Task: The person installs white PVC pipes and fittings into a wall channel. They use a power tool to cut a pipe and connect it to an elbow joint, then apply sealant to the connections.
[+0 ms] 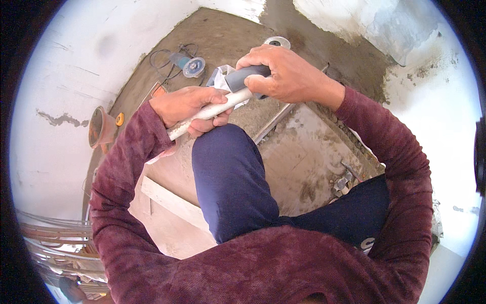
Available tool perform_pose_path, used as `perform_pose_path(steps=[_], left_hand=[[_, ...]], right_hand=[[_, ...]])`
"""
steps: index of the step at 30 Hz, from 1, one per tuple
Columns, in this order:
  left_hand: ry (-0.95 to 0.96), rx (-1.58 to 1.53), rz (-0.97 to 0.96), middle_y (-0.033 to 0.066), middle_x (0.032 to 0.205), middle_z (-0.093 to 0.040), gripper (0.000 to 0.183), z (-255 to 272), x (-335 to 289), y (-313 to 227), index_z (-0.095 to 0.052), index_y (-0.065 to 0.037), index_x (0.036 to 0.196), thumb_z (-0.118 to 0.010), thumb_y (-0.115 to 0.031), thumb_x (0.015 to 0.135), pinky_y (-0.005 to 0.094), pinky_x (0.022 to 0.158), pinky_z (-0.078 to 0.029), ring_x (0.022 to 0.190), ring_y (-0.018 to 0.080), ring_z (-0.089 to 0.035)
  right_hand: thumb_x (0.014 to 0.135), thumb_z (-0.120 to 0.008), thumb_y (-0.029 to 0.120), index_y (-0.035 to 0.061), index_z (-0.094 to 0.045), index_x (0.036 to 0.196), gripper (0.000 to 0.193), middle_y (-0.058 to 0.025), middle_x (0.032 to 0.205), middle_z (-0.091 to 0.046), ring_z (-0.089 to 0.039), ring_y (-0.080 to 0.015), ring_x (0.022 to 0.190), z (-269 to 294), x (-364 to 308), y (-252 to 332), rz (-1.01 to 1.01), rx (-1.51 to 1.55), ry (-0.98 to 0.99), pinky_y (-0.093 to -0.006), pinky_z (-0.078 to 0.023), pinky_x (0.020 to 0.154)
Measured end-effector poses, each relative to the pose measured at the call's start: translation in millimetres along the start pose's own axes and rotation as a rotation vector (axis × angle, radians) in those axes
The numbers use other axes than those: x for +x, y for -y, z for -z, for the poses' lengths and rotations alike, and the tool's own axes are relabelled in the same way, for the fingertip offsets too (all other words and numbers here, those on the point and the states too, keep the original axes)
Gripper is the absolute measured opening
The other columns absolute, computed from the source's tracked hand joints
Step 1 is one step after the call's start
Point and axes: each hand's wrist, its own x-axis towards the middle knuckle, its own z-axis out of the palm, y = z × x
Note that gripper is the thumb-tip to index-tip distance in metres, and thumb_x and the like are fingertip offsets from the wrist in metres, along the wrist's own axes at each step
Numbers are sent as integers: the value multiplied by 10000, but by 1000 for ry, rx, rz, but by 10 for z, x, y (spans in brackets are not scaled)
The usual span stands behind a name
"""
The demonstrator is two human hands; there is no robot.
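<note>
Above my raised knee, a white plastic pipe lies slanted across my left hand, which is closed around it with the thumb on top. The pipe's lower end points back toward my left forearm. My right hand grips a short dark grey pipe fitting, thumb on its near side and fingers over the top. That fitting sits at the upper end of the white pipe. Whether the pipe goes inside it or only touches it, I cannot tell, as my right fingers cover part of the joint.
Beyond my hands an angle grinder with its cord lies on the rough floor, near a crumpled white bag. A round white disc shows behind my right hand. At left stand a bucket and a yellow tape measure; a pale board lies below.
</note>
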Motion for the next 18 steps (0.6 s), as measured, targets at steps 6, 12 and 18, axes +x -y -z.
perform_pose_path(steps=[6,12,18], left_hand=[[-94,-30,-60,-17,772,-479,275,-164,-72,-25,-464,-45,1063,-479,-306,977,198,405,-345,505,31,-413],[-73,24,-77,-29,788,-479,290,-135,-79,15,-498,-45,1119,-468,-304,993,183,409,-342,512,19,-411],[-132,63,-112,-55,758,-468,327,-207,-151,0,-553,-39,1105,-437,-328,1005,178,407,-334,499,10,-395]], right_hand=[[789,-589,264,-12,-659,961,333,-223,927,-645,-608,-375,879,23,24,31,-27,21,31,-422,-475,800],[788,-594,257,-10,-661,972,331,-212,930,-650,-613,-364,886,56,42,79,-5,5,39,-412,-478,803],[791,-593,260,-17,-662,1004,356,-213,968,-655,-620,-356,913,93,-1,45,-47,-8,62,-406,-483,833]])
